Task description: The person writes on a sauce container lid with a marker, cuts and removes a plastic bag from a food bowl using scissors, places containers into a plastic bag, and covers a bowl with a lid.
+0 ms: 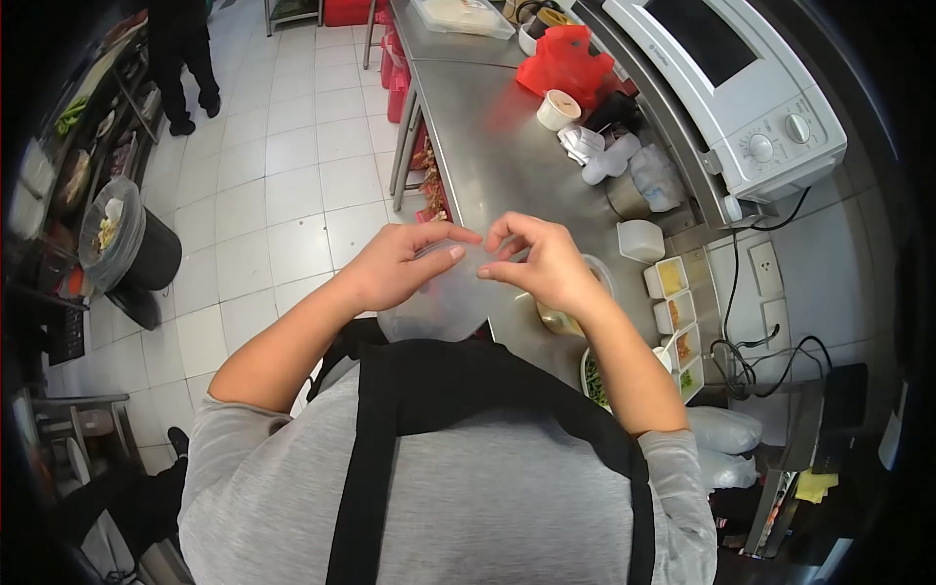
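Note:
A clear, see-through plastic piece, perhaps a bag (pixel 434 310), hangs below my left hand (pixel 405 265) at the counter's front edge. The thumb and index finger of that hand lie over its upper part, pointing right. Close by, my right hand (pixel 538 261) has its fingers bent and a gap between thumb and index finger, with nothing I can make out in it. The fingertips of both hands nearly meet. Partly behind my right wrist is a round container (pixel 560 320) on the steel counter (pixel 487 146).
Small white tubs of food (pixel 669 278) line the right side, near a bowl of greens (pixel 591 378). Further back are a red bag (pixel 564 64), a white cup (pixel 558 110) and a microwave (pixel 741 97). A lined bin (pixel 146 258) and a person (pixel 180 58) are at the left.

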Motion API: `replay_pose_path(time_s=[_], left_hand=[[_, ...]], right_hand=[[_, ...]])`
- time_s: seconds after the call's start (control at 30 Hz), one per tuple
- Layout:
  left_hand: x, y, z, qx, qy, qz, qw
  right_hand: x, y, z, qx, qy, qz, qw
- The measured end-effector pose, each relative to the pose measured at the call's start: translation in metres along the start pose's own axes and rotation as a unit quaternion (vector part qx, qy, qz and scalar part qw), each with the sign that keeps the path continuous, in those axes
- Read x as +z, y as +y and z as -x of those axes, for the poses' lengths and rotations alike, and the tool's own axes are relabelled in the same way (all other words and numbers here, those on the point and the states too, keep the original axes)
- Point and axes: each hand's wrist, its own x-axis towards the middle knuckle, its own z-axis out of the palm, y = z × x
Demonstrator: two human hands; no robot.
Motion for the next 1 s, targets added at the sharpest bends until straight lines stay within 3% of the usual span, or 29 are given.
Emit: replay_pose_path(time_s=[0.23, 0.5, 0.6, 0.7, 0.73, 0.77, 0.8, 0.9, 0.97, 1.0], left_hand=[[0.001, -0.048, -0.003, 0.074, 0.060, 0.091, 0.991], [-0.013, -0.063, 0.013, -0.014, 0.065, 0.171, 0.983], [-0.022, -0.068, 0.011, -0.015, 0.059, 0.111, 0.992], [-0.043, -0.049, 0.008, -0.042, 0.101, 0.069, 0.992], [-0.054, -0.034, 0.000, -0.039, 0.118, 0.059, 0.990], [-0.067, -0.021, -0.011, -0.001, 0.147, 0.101, 0.984], [-0.079, -0.006, -0.026, 0.038, 0.168, 0.146, 0.974], [-0.094, 0.087, -0.082, 0.289, 0.117, 0.188, 0.931], [-0.082, 0.171, -0.113, 0.446, 0.065, 0.137, 0.882], [-0.069, 0.212, -0.127, 0.465, 0.035, 0.155, 0.871]], right_hand=[[0.010, 0.007, -0.031, -0.001, -0.063, 0.039, 0.997], [0.024, -0.002, -0.053, -0.019, -0.134, 0.064, 0.989], [0.017, 0.009, -0.054, -0.056, -0.170, -0.026, 0.984], [-0.004, -0.001, -0.021, -0.061, -0.103, -0.120, 0.986], [-0.019, -0.019, 0.003, 0.001, -0.078, -0.150, 0.986], [-0.029, -0.026, 0.027, -0.014, -0.036, -0.223, 0.974], [-0.041, -0.027, 0.049, -0.073, 0.025, -0.125, 0.989], [-0.061, -0.013, 0.118, -0.216, 0.173, -0.081, 0.958], [-0.058, -0.006, 0.160, -0.209, 0.278, -0.126, 0.929], [-0.052, -0.004, 0.178, -0.198, 0.318, -0.182, 0.909]])
